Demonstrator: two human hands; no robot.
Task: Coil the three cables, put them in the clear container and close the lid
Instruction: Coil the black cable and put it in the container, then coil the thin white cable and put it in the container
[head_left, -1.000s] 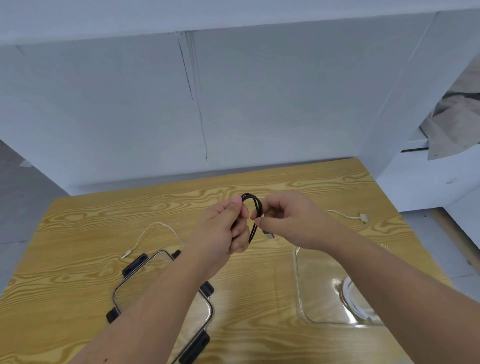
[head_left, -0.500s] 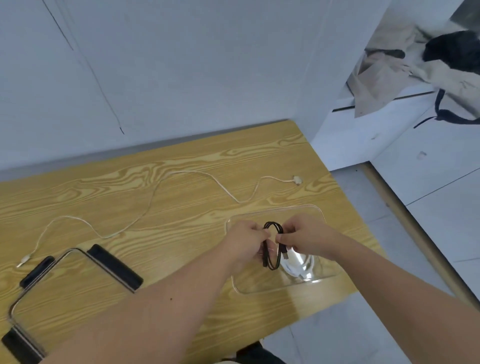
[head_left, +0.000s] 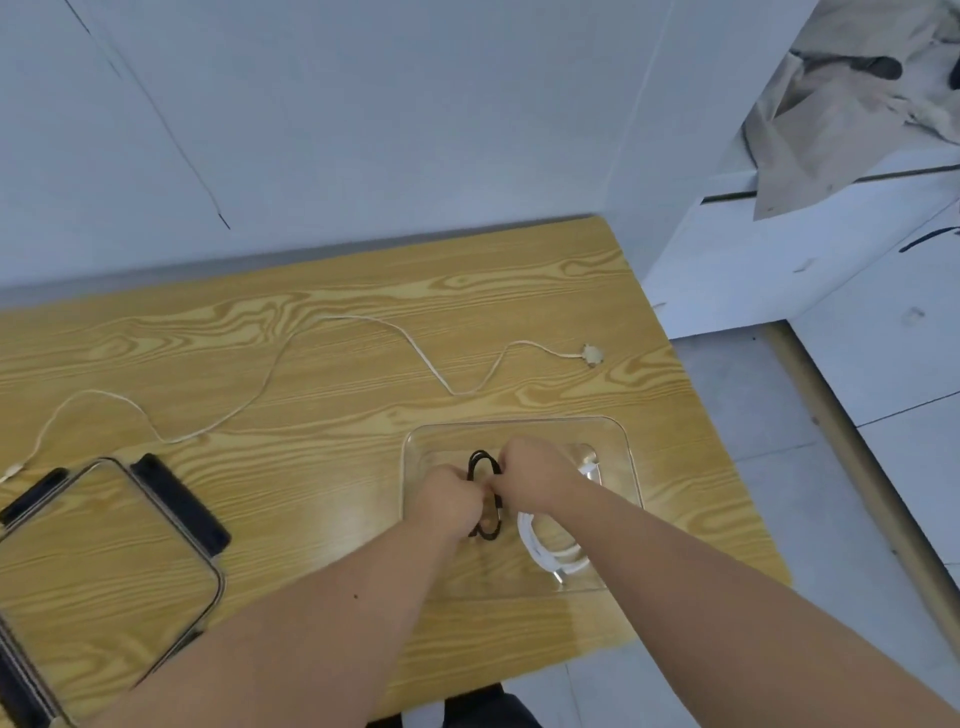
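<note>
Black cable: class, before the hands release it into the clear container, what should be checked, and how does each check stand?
1. Black cable coiled: ok, left hand and right hand grip the loops.
2. Over the container: ok.
3. Resting on its floor: cannot tell.
4. Space beside the coiled white cable: ok.
5. Long white cable coiled: not ok, stretched across the table.
6. Lid off: ok.

- Black cable (head_left: 491, 527) is being held coiled over the clear container (head_left: 519, 423).
- White cable (head_left: 540, 551) is lying coiled inside it.
- Thin cable (head_left: 343, 317) is sprawling uncoiled across the desk (head_left: 363, 415).
- Lid (head_left: 179, 501) is lying off, left.
</note>
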